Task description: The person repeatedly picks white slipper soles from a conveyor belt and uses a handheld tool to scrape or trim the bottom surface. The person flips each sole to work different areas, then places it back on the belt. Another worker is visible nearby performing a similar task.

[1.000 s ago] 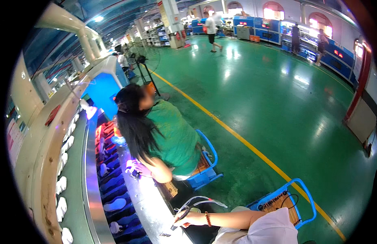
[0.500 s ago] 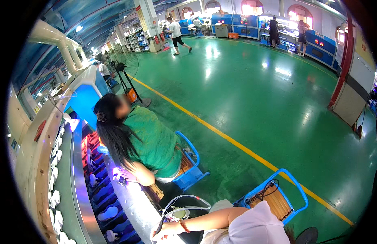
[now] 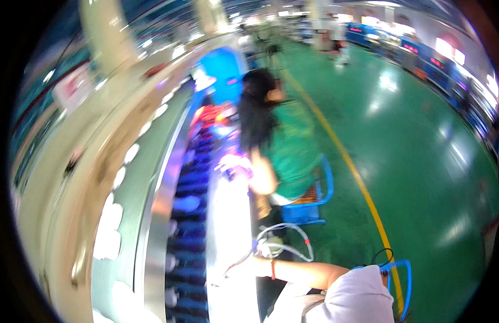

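Observation:
My right arm, in a white sleeve with a reddish-brown bracelet, enters from the lower right. My right hand (image 3: pixel 254 267) rests over the brightly lit metal bench edge (image 3: pixel 228 215); glare and blur wash out its fingers. They are closed around a thin dark pen-like tool (image 3: pixel 242 260), its exact kind unclear. A looped white tube (image 3: pixel 301 235) rises beside the hand, near a small pale round container (image 3: pixel 272 249). Nowhere in view is my left hand.
Left of the bench edge runs a dark slatted conveyor (image 3: pixel 191 226) carrying shoe-shaped pieces under blue light. Beyond it, white pieces (image 3: pixel 114 215) line a green belt. A co-worker in green (image 3: pixel 295 145) sits farther along the bench. A blue-framed chair (image 3: pixel 403 277) stands behind my arm.
My view has swung left, so the bench, co-worker and my arm appear farther right, and everything is blurred. My right hand stays at the bench edge.

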A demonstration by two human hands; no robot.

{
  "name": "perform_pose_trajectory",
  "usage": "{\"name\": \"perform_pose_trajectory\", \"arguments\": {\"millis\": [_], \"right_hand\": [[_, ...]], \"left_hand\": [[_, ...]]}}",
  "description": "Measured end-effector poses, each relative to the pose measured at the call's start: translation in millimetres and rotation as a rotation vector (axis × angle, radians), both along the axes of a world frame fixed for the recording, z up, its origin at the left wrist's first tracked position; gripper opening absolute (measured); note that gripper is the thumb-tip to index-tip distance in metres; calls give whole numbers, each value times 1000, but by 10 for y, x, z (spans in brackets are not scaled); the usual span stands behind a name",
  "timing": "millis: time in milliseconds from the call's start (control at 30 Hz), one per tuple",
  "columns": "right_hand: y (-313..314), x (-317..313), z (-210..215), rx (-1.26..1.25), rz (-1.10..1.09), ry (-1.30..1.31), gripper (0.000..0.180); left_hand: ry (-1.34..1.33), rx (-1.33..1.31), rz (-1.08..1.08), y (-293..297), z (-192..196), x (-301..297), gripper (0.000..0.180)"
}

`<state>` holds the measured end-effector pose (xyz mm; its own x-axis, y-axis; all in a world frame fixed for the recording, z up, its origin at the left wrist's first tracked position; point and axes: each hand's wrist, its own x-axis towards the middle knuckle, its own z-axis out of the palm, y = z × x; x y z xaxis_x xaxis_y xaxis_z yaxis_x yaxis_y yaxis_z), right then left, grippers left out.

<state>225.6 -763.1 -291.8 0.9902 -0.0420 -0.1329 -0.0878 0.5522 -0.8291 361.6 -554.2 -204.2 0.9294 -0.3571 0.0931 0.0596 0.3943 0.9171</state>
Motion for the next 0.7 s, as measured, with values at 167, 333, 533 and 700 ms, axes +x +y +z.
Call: {"name": "perform_pose_trajectory", "arguments": {"millis": [167, 333, 533, 700], "right_hand": [[64, 122, 116, 203, -10, 75, 17], [214, 251, 229, 405, 3, -249, 21], [685, 401, 260, 218, 337, -292, 21], [1092, 634, 290, 139, 442, -143, 19]], "left_hand": [[169, -274, 109, 1032, -223, -467, 48], [48, -462, -253, 1417, -739, -845, 97], [468, -754, -507, 1190, -1074, -1081, 93], [176, -656, -141, 867, -948, -1224, 87]]}}
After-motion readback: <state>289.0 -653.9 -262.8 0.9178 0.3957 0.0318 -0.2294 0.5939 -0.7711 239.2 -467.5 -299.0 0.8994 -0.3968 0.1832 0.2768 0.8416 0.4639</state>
